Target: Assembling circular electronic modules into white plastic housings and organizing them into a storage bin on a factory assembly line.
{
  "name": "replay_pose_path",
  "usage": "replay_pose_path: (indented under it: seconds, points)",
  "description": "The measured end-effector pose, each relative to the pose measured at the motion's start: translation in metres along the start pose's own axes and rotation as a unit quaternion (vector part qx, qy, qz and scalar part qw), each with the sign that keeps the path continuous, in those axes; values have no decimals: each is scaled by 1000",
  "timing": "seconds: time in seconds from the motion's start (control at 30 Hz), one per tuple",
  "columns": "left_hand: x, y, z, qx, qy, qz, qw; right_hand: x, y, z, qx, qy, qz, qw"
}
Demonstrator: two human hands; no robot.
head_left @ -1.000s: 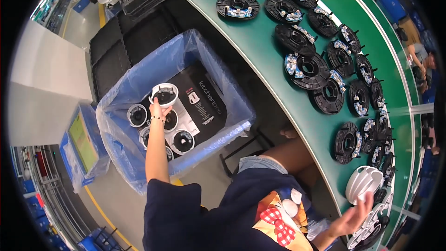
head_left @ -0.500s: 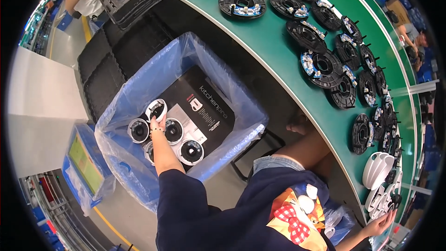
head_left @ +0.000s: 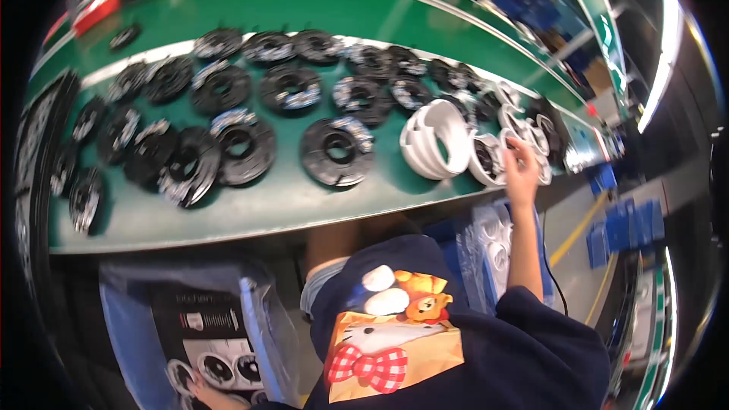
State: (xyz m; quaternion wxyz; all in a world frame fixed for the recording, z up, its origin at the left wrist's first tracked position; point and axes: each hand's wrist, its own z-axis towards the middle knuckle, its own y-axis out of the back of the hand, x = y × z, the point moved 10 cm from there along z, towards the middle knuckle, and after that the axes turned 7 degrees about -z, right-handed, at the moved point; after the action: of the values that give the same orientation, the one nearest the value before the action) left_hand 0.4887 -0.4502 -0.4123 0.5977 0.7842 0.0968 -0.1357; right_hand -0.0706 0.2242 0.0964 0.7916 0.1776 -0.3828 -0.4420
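Green table (head_left: 250,209) curves across the upper frame, strewn with black reels (head_left: 336,152); right of centre, the right hand (head_left: 522,171) has its grip closing on a white ring (head_left: 486,159) beside a white stack (head_left: 433,139); lower left, the left hand (head_left: 203,391) rests fingers spread on ringed parts (head_left: 220,368) inside a blue-lined box (head_left: 258,326).

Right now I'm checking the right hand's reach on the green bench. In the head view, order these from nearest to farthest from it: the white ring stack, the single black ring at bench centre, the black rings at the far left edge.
From the right hand:
1. White ring stack, just to its left.
2. Single black ring, at bench centre.
3. Black rings at the far left edge, across the green bench.
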Motion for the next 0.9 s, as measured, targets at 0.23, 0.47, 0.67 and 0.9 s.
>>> replay_pose_path:
  seconds: [0.23,0.47,0.67,0.9]
  points:
    - [-93,105,-24,-123,-127,-67,982,51,-42,-8,41,105,-7,994]
    - [-211,149,-48,-211,-276,-168,923,11,-7,10,-87,121,-111,983]
    - [-281,186,-91,-290,-365,-246,850,-71,-8,3,94,123,-213,965]
    - [-328,242,-187,-385,-453,-309,743,-124,43,-39,-133,-125,-45,982]
